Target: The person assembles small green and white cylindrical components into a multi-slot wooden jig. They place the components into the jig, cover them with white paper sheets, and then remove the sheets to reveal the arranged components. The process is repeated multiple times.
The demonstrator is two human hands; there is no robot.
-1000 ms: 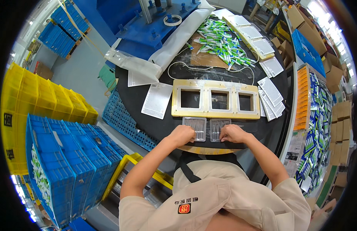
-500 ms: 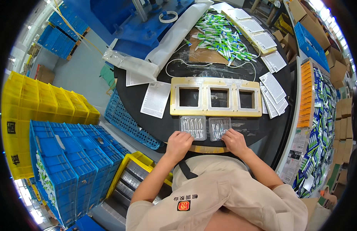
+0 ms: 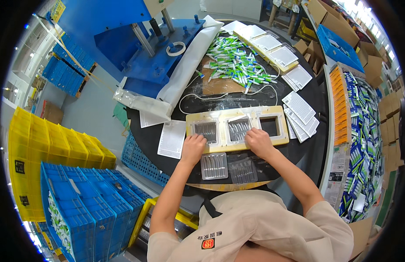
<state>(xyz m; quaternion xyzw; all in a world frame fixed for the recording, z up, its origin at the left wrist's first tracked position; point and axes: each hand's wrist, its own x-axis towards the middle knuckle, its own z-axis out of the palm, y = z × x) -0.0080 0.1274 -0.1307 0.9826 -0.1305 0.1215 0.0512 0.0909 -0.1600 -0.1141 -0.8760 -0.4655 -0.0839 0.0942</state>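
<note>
Rests half-curled left fingers (image 3: 197, 139) and right fingers (image 3: 251, 135) at the near side of one three-window frame (image 3: 279, 141); cannot tell whether pinching or only touching. Has one clear tray (image 3: 205, 129) windowed at one o'clock from the left fingers, a second tray (image 3: 238, 129) at ten from the right, plus two loose trays (image 3: 214, 166) at the frame's six o'clock.

Dark characters (image 3: 19, 167) — yellow crates (image 3: 58, 146), shirt (image 3: 272, 218)

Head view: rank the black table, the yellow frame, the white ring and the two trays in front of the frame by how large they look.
Largest to smallest:
1. Table
2. Frame
3. Left tray and right tray: look alike, so unranked between them
4. Ring
</note>
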